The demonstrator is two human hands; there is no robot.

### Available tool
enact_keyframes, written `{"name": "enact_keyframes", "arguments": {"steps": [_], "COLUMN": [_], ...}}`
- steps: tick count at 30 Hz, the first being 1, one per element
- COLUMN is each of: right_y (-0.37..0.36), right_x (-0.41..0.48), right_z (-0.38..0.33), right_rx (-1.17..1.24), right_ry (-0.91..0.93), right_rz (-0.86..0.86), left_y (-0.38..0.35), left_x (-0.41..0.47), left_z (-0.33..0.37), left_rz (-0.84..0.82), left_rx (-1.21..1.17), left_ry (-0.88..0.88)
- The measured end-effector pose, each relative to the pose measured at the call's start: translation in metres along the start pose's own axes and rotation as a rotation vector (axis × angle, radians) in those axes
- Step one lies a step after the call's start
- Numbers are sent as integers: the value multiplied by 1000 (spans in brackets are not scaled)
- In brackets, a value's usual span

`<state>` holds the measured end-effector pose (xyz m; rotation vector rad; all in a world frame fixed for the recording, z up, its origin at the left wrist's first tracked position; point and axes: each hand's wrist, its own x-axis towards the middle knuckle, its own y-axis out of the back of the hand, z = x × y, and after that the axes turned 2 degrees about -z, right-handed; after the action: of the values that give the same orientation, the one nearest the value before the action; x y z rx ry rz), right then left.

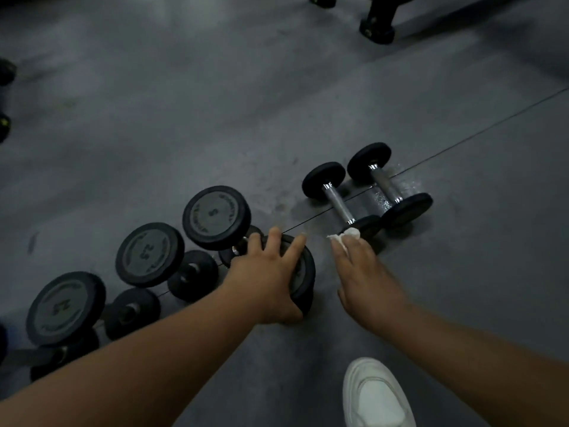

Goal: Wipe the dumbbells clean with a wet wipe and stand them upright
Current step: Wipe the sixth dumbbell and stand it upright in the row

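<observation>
The job looked about half done. In the lower left and the middle of the frame, three dumbbells stood on end in a slanting row on the floor point(184, 118): the lower-left dumbbell point(66, 306), whose number was too dim to read, then the dumbbell marked 2.5 point(149, 254), then the dumbbell marked 5 point(215, 217). I think these three were finished. I could not tell if they were clean, because the room was dark.

Just right of that row, the left hand point(268, 278) lay on top of the held dumbbell point(303, 272), with the fingers spread and bent over its round black end. It did not look upright yet. Its other end was hard to pick out among the dark shapes beside it.

The right hand point(366, 278) reached forward in the middle of the frame. Its fingers pinched the wet wipe point(346, 235), and a white bit stuck out past the fingertips. The wipe was touching or just beside the near end of the near lying dumbbell point(337, 204).

That one and the far lying dumbbell point(385, 184) lay on their sides, side by side, right of the middle. A wet patch point(406, 183) shone on the floor by them. They had not been stood up yet, so I think three dumbbells were left to finish.
</observation>
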<state>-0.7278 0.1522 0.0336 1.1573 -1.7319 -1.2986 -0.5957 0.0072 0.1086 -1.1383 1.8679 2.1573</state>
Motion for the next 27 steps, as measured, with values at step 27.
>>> {"name": "enact_keyframes", "arguments": {"steps": [27], "right_y": [8], "right_x": [171], "right_z": [58], "right_rx": [45], "right_ry": [-162], "right_rz": [118], "left_y": [80], "left_x": [115], "left_z": [-48], "left_rz": [121], "left_rx": [-9], "left_ry": [-2]}}
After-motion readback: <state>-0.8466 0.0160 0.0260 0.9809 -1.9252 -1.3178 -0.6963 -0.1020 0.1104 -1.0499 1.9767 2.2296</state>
